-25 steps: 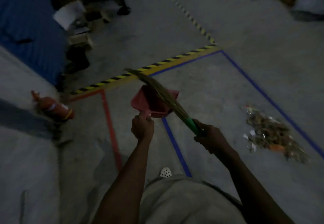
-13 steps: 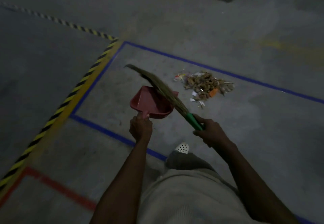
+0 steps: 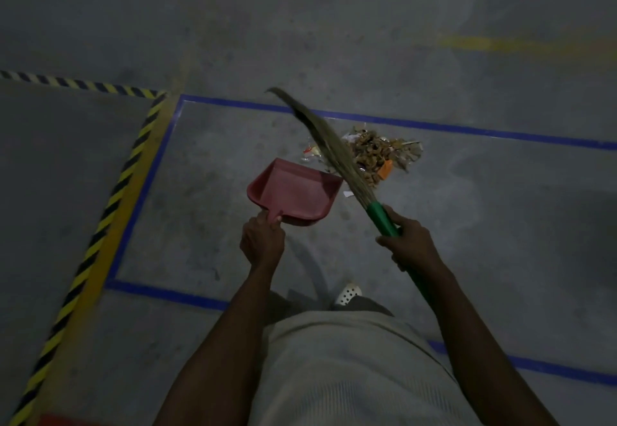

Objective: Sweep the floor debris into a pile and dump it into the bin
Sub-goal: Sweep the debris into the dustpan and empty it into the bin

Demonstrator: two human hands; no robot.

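- Red plastic catches my eye first: the dustpan (image 3: 293,192) is held out low in front of the person, with its open mouth facing away from them.
- The left hand (image 3: 262,242) has its fingers curled tight round the dustpan's short handle. Whether the pan's lip touches the concrete, I cannot tell.
- The right hand (image 3: 412,245) is closed round the green handle (image 3: 382,220) of the broom (image 3: 334,148), and the handle runs back along the underside of that forearm.
- The broom's straw-coloured bristles slant up and to the left from the green grip. They pass just beside the pan's right corner and across the left part of the debris (the curved tip reaches past the far blue line).
- The debris pile (image 3: 384,153) lies on the grey concrete floor (image 3: 500,225), just beyond the dustpan and to its right. It is a heap of brownish scraps with an orange piece and a few white bits at its edge.
- The pile sits inside a rectangle of blue tape (image 3: 434,125), near its far side.
- Yellow-and-black hazard tape (image 3: 110,205) runs along the left of that rectangle.
- A white perforated shoe (image 3: 349,293) pokes out below the person's pale shirt (image 3: 350,369), between the two forearms.
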